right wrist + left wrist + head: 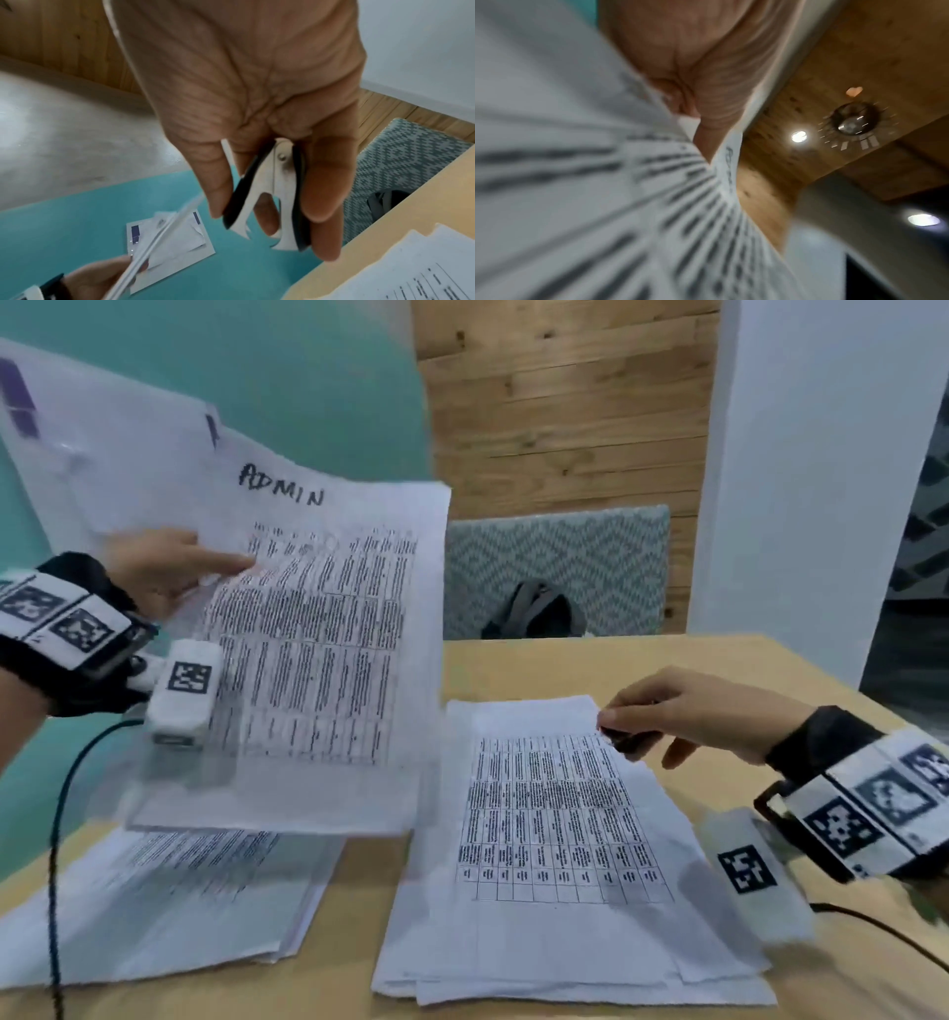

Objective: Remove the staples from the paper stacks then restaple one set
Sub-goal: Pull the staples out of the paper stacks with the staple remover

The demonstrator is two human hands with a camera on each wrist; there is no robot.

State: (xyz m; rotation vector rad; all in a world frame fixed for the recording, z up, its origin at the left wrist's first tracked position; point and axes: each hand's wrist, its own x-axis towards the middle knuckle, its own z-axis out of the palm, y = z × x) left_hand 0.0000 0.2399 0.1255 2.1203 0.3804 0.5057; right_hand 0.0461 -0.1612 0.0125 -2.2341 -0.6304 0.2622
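Two paper stacks lie on the wooden tabletop (539, 670) in the head view: one at the left (169, 906), one at the right (560, 855) with a printed grid on top. A third set (318, 649), marked ADMIN by hand, is lifted clear of the tabletop and tilted, pinched at its left edge by the left hand (159, 572). The right hand (688, 711) hangs over the upper right corner of the right stack with a small dark tool curled in its fingers. A dark bag (539, 608) sits on a patterned seat (560, 567) beyond the tabletop.

From the left wrist, blurred printed sheets (603, 203) fill most of the picture, with the thumb (706, 113) pressed on their edge. Ceiling lights show behind.

From the right wrist, the tool proves to be a staple remover (272, 194), black grips and metal claws, clasped between thumb and fingers (326, 182) with its claws apart. Below lies the lifted set edge-on (159, 239), and a torn envelope (172, 245) lies on the teal floor.

Judging by this, the staple-pulling step is in hand, with the lifted set probably being moved aside or brought in for work. No staple can be made out anywhere. The next move calls for finding the stapled corner, steadying the paper flat, and sliding the claws under the staple without tearing the sheets. No stapler is in sight for the restapling.
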